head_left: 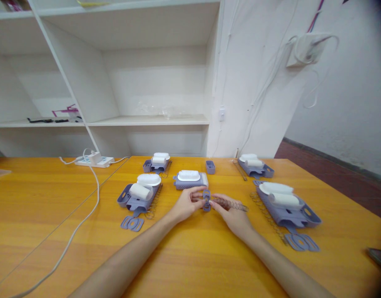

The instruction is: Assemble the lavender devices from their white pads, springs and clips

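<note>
My left hand (186, 203) and my right hand (232, 214) meet over the middle of the orange table (47, 215). Together they pinch a small lavender plastic piece (206, 200) between their fingertips. A long metal coil spring (232, 203) runs from that piece to the right, across my right hand's fingers. Just beyond the hands sits a lavender holder with a white ridged lid (190, 179).
Lavender trays with white parts stand at the left (140, 195), back (157, 162), back right (255, 164) and right (286, 205), some with springs beside them. A small lavender cup (210, 167), a power strip (94, 160) with a trailing cable (85, 219), and white shelves (147, 121) lie behind.
</note>
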Demonstrator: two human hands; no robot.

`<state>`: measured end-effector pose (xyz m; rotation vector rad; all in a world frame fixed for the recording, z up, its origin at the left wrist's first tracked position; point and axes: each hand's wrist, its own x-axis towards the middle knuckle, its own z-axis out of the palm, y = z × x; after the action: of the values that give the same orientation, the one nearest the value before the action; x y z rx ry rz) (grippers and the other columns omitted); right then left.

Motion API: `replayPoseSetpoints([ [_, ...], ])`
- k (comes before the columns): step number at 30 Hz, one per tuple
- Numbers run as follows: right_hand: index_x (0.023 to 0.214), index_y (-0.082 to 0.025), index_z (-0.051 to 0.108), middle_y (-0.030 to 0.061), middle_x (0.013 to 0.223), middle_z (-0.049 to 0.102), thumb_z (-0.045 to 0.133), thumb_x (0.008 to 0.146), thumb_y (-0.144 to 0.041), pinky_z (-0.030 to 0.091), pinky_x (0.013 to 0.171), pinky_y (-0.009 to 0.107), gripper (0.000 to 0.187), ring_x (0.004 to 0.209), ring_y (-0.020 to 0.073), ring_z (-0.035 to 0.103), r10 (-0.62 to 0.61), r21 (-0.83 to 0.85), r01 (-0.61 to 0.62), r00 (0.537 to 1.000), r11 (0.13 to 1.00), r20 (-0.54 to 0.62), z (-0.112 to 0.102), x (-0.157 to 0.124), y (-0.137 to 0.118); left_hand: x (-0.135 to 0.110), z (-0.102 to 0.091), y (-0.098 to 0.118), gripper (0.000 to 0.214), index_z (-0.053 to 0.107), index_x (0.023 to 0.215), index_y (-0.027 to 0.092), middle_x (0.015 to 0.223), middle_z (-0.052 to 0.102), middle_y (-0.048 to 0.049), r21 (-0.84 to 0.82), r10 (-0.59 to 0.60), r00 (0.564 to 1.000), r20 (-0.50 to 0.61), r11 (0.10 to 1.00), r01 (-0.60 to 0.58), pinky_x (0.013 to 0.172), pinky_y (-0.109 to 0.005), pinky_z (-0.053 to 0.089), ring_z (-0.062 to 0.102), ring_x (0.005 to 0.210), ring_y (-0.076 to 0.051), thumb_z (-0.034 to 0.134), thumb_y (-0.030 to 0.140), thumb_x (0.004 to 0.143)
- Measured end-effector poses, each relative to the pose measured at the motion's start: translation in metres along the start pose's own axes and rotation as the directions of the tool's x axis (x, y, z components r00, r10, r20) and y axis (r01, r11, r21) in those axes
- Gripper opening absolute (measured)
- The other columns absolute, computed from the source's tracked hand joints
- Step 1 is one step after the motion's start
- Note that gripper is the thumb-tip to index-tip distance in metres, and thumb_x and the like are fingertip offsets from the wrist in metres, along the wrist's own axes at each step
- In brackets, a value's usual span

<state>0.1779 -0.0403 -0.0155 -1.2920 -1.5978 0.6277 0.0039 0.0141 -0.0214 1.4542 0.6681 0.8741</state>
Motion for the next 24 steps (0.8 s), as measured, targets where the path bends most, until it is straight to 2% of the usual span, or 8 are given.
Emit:
replayPoseSetpoints([
  [7,0.097,-0.02,0.068,0.0049,0.093,0.071,0.059,0.077,-0.039,0.052,0.079,0.032,0.029,0.087,0.0229,0.066,-0.008,-0.027,0.008,1.0,1.0,0.015,0.0,0.0,0.003,0.0,0.0,-0.001,0.063,0.051,0.122,0.012,0.099,0.067,-0.0139,0.002,0.008,1.0,-0.002,1.0,-0.008,0.079,-0.033,0.049,0.065,0.084,-0.022,0.073,0.034,0.067],
  [14,0.097,-0.024,0.067,0.0025,0.09,0.071,0.064,0.071,-0.029,0.053,0.073,0.031,0.026,0.081,0.0223,0.067,-0.014,-0.021,0.015,0.997,1.0,0.07,0.001,0.0,0.008,0.001,0.0,-0.003,0.056,0.052,0.121,0.012,0.101,0.066,-0.0136,0.053,0.033,0.999,-0.028,0.998,-0.032,0.077,-0.032,0.049,0.065,0.085,-0.021,0.068,0.033,0.071],
  [19,0.094,-0.023,0.065,0.004,0.086,0.071,0.06,0.074,-0.033,0.052,0.072,0.033,0.023,0.079,0.0228,0.066,-0.029,-0.072,0.032,0.998,0.997,0.05,0.002,-0.002,0.003,0.0,0.001,0.0,0.052,0.053,0.12,0.013,0.102,0.066,-0.0123,0.116,0.04,0.999,-0.021,0.993,-0.037,0.076,-0.029,0.049,0.064,0.084,-0.019,0.066,0.033,0.074],
  [24,0.092,-0.022,0.062,0.0039,0.082,0.07,0.057,0.078,-0.038,0.051,0.072,0.033,0.021,0.076,0.0227,0.066,-0.035,-0.082,0.041,0.997,0.996,0.068,0.001,-0.004,-0.003,-0.001,0.001,-0.002,0.046,0.055,0.116,0.013,0.1,0.066,-0.0127,0.111,0.057,0.998,-0.015,0.992,-0.055,0.078,-0.03,0.048,0.064,0.087,-0.02,0.063,0.036,0.077],
])
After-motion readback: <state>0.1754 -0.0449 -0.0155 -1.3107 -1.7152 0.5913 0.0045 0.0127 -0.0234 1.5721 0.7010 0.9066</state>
